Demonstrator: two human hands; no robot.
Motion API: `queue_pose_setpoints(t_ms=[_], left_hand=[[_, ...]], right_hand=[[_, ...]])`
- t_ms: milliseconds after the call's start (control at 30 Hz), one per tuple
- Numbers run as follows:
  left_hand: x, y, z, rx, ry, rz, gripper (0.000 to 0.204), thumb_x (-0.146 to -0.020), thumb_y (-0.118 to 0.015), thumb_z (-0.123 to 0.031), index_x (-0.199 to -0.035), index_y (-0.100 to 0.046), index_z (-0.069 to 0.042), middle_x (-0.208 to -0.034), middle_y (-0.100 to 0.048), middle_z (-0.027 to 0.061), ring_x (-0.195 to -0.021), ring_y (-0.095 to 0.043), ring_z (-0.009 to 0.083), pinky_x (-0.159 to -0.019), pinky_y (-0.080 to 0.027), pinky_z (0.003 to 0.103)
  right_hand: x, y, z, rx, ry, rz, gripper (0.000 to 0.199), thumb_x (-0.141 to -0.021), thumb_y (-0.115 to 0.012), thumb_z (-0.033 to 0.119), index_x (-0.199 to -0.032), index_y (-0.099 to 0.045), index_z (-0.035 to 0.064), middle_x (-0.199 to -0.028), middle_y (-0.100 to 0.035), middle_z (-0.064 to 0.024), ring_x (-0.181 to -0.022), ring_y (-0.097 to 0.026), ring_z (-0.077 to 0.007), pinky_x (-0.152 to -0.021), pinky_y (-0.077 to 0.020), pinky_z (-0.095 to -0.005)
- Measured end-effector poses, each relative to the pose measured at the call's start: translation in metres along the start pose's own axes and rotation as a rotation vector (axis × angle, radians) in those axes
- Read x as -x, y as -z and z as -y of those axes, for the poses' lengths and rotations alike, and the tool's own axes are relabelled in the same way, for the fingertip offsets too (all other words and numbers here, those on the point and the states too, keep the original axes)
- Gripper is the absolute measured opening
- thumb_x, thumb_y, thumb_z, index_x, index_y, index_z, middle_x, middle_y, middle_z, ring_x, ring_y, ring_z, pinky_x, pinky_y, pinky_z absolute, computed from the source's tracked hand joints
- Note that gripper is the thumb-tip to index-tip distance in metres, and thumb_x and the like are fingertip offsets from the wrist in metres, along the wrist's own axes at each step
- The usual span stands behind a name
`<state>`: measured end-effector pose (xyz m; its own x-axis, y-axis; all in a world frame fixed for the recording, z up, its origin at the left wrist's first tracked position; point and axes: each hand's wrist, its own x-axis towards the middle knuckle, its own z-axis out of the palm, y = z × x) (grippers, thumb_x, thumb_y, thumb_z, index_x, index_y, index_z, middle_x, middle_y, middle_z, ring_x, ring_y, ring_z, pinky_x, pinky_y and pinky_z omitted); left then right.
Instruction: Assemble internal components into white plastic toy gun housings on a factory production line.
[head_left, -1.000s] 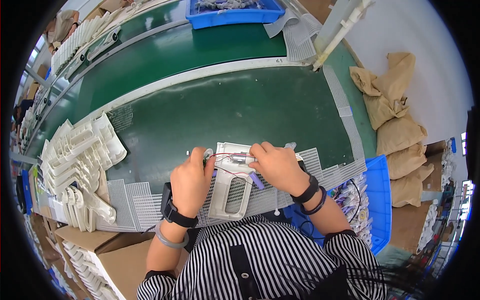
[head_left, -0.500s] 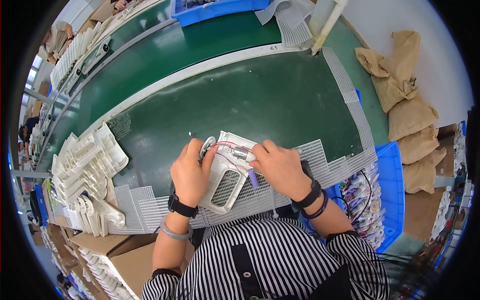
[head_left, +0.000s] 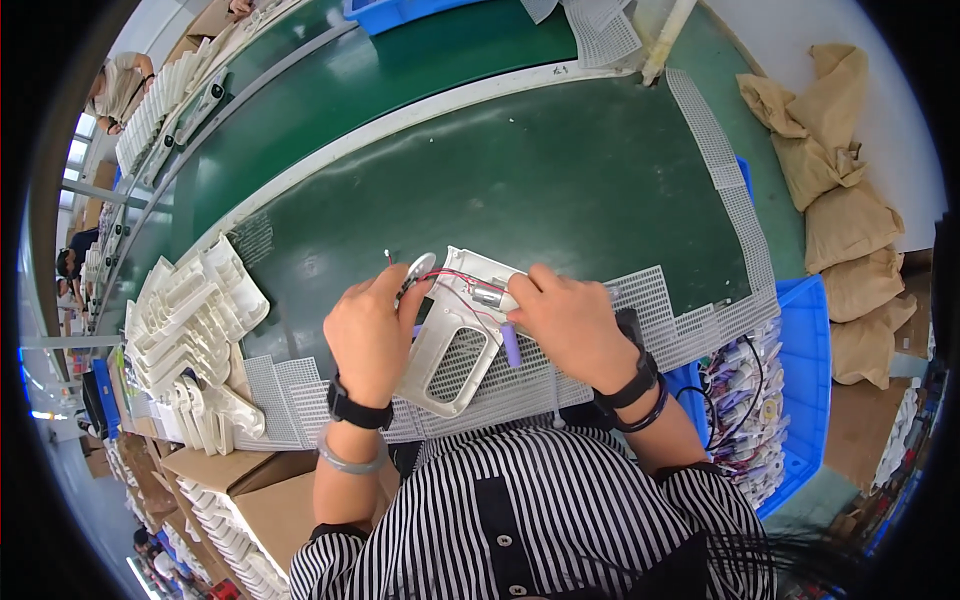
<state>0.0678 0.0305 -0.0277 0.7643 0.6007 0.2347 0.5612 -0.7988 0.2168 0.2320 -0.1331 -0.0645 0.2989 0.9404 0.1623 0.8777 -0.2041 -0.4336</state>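
A white plastic housing half (head_left: 417,372) with a long handle opening lies tilted on the grid matting in front of me. My left hand (head_left: 368,335) pinches a round, pale disc-shaped part (head_left: 421,267) above the housing's left side. Red and dark wires (head_left: 458,274) run from there across to a small silver motor (head_left: 487,296) over the housing's upper part. My right hand (head_left: 572,322) closes its fingers on the motor's right end, which they partly hide. Just below those fingers a purple cylinder (head_left: 511,346) sticks out beside the housing.
Stacked white housing parts (head_left: 195,320) stand at the left of the green bench (head_left: 620,170). On the right, a blue crate (head_left: 805,370) holds wired assemblies. Brown sacks (head_left: 850,225) lean by the wall. An open carton (head_left: 290,520) sits at lower left. Other people work far left.
The view has shifted slightly. My left hand has tilted the disc part upward, while my right hand stays at the motor. The housing keeps about the same place between my hands.
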Motion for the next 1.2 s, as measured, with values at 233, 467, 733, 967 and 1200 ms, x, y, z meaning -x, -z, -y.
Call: queue_pose_setpoints(t_ms=[233, 467, 733, 967, 1200], left_hand=[[-0.003, -0.027, 0.001, 0.165, 0.217, 0.013, 0.028, -0.09, -0.078, -0.031, -0.103, -0.075, -0.006, -0.063, -0.063, 0.0086, -0.052, -0.058, 0.0188, -0.053, -0.045, 0.031], [-0.004, -0.028, 0.0, 0.24, 0.248, 0.031, 0.027, -0.09, -0.078, -0.03, -0.102, -0.075, -0.006, -0.063, -0.064, 0.0081, -0.052, -0.058, 0.0164, -0.053, -0.046, 0.03], [-0.001, -0.035, 0.004, 0.23, 0.211, 0.036, 0.034, -0.087, -0.079, -0.037, -0.103, -0.075, -0.008, -0.064, -0.066, 0.0108, -0.057, -0.066, 0.0296, -0.052, -0.048, 0.037], [-0.001, -0.036, 0.0, 0.179, 0.196, 0.038, 0.034, -0.088, -0.077, -0.039, -0.105, -0.076, -0.009, -0.065, -0.067, 0.0105, -0.058, -0.067, 0.0298, -0.054, -0.049, 0.038], [-0.002, -0.035, -0.005, 0.065, 0.122, 0.062, 0.031, -0.09, -0.074, -0.037, -0.109, -0.075, -0.011, -0.066, -0.067, 0.0097, -0.059, -0.067, 0.0296, -0.054, -0.05, 0.039]], right_hand=[[0.001, -0.001, -0.004, 0.003, -0.021, 0.02, 0.025, -0.087, -0.073, 0.025, -0.1, -0.058, 0.0097, -0.087, -0.06, -0.0057, -0.068, -0.069, -0.0234, -0.055, -0.0532, -0.037], [0.0, 0.001, -0.003, -0.011, -0.006, 0.014, 0.02, -0.088, -0.071, 0.019, -0.099, -0.059, 0.008, -0.087, -0.062, -0.0066, -0.069, -0.071, -0.0222, -0.054, -0.0538, -0.0359], [0.001, 0.0, -0.004, -0.023, 0.003, 0.008, 0.017, -0.091, -0.068, 0.02, -0.098, -0.058, 0.0075, -0.087, -0.061, -0.0068, -0.068, -0.07, -0.0227, -0.055, -0.0539, -0.0361], [0.0, 0.0, -0.003, -0.007, 0.016, -0.002, 0.021, -0.09, -0.07, 0.021, -0.099, -0.057, 0.0076, -0.087, -0.061, -0.0063, -0.067, -0.07, -0.0222, -0.054, -0.0534, -0.0355], [-0.001, 0.0, -0.005, -0.002, 0.032, 0.0, 0.024, -0.088, -0.073, 0.023, -0.098, -0.057, 0.0075, -0.086, -0.06, -0.0063, -0.066, -0.069, -0.0214, -0.053, -0.0524, -0.0345]])
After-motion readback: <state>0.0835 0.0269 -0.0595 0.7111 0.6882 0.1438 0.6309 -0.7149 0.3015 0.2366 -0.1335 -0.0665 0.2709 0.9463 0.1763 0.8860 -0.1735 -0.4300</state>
